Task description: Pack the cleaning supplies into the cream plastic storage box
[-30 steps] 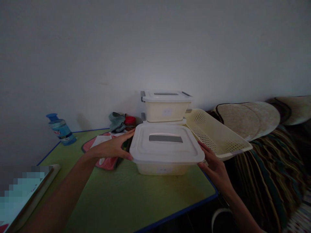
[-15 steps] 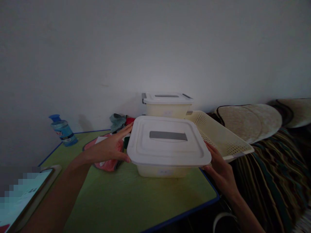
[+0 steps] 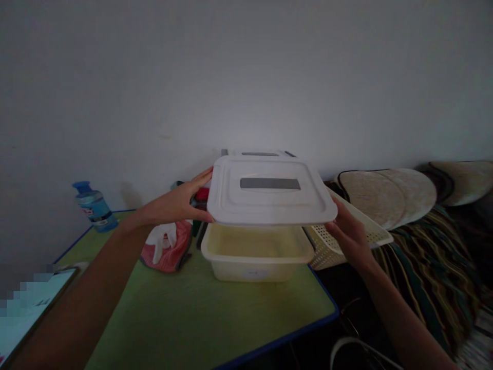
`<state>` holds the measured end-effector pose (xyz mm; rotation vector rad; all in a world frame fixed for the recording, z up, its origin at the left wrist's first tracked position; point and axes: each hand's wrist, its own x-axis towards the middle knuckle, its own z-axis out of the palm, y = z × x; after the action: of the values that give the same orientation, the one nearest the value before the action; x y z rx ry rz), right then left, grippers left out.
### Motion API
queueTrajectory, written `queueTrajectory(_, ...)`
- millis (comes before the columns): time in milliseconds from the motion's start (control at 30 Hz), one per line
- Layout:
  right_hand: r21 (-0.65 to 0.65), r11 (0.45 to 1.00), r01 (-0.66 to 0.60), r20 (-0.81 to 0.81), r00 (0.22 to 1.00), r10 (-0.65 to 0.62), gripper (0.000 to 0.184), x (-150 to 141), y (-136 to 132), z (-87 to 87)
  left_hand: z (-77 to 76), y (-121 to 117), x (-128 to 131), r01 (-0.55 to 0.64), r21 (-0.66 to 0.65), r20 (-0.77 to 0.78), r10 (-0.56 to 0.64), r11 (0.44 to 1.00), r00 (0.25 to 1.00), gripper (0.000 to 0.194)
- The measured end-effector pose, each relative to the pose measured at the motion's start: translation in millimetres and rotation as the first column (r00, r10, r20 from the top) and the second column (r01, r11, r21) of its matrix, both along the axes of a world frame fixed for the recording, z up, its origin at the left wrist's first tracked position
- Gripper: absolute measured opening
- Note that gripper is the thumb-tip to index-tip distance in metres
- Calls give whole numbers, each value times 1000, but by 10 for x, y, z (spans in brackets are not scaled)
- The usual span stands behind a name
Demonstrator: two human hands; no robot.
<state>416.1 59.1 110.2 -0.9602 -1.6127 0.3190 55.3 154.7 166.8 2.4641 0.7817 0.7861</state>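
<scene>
Between my two hands is a white lid point(image 3: 269, 203) with a grey handle strip, held above a cream storage box point(image 3: 258, 267). My left hand point(image 3: 183, 200) grips the lid's left edge, thumb near the front corner. At the opposite edge, my right hand point(image 3: 348, 231) is closed on the lid's right side. The box stands uncovered on the green table point(image 3: 169, 318), its front label toward me. Part of its inside shows below the lid; the back part is hidden.
Behind the lid stands a second lidded box point(image 3: 231, 152). A perforated cream basket point(image 3: 327, 252) is to the right, beside a striped sofa cover point(image 3: 431, 277). On the left are a blue bottle point(image 3: 96, 208), a pink cloth point(image 3: 173, 252) with a white glove point(image 3: 159, 239), and a lit screen point(image 3: 34, 308).
The lid has come up off the front box, raised by both hands, and the box's rim and inside now show. The view has shifted slightly.
</scene>
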Motion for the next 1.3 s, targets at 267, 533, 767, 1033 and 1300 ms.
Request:
queueTrajectory(267, -60, 998, -20, -68, 998, 15, 53, 93, 556, 151, 134, 394, 264, 46, -31, 53, -44, 998, 998, 95)
queueTrajectory(533, -133, 988, 75, -170, 981, -97, 65, 180, 1051, 220, 194, 683, 413, 35, 50, 76, -39, 998, 996, 93)
queueTrajectory(767, -183, 980, 76, -185, 977, -110, 59, 188, 1303, 395, 165, 832, 513, 35, 75, 142, -45, 997, 989, 72)
queueTrajectory(1033, -224, 971, 80, -197, 972, -126, 57, 103, 1607, 483, 31, 931, 591, -264, -99, 239, 280, 959, 930, 66)
queueTrajectory(1300, -223, 969, 103, -220, 964, -153, 49, 67, 1800, 470, 10, 950, 702, -369, -173, 291, 405, 913, 866, 63)
